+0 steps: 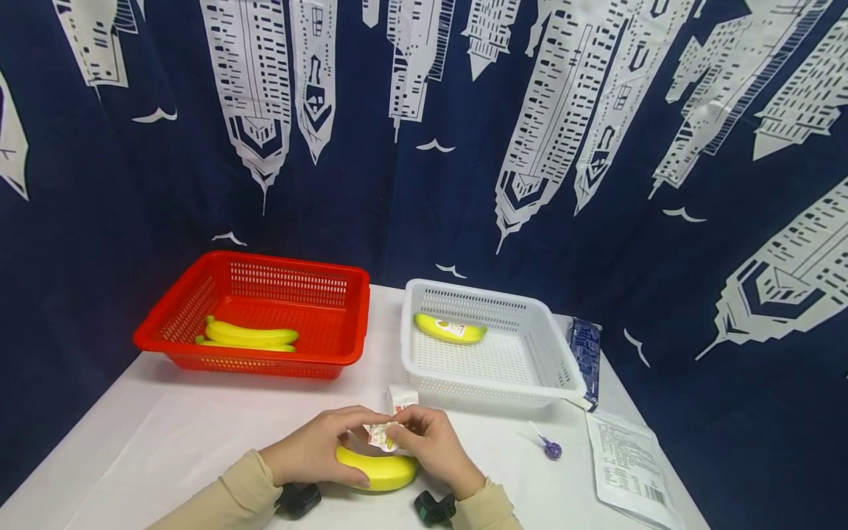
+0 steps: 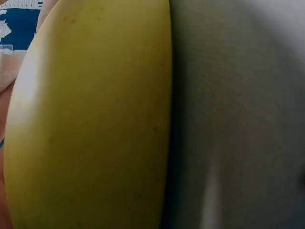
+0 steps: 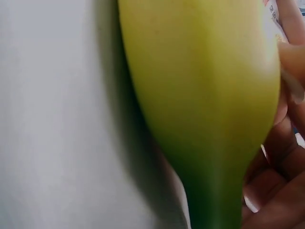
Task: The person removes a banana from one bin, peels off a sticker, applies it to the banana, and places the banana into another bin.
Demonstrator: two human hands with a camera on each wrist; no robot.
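Note:
A yellow banana point(image 1: 383, 473) lies on the white table in front of the person. My left hand point(image 1: 319, 446) grips its left end, thumb along the near side and fingers reaching over toward the label. Between the thumb and fingers of my right hand point(image 1: 437, 446) is a small white label point(image 1: 382, 437) with a banana picture, pinched just above the fruit. The banana point(image 2: 90, 114) fills much of the left wrist view. In the right wrist view, the banana's greenish stem end point(image 3: 214, 191) points down, with curled fingers point(image 3: 281, 191) beside it.
Behind the hands lies a white printed paper strip point(image 1: 403, 397). A red basket point(image 1: 265, 362) holds bananas; a white basket point(image 1: 490, 384) holds one labelled banana point(image 1: 450, 329). To the right are a purple lollipop point(image 1: 551, 448), a white printed pouch point(image 1: 629, 464) and a blue packet point(image 1: 586, 353).

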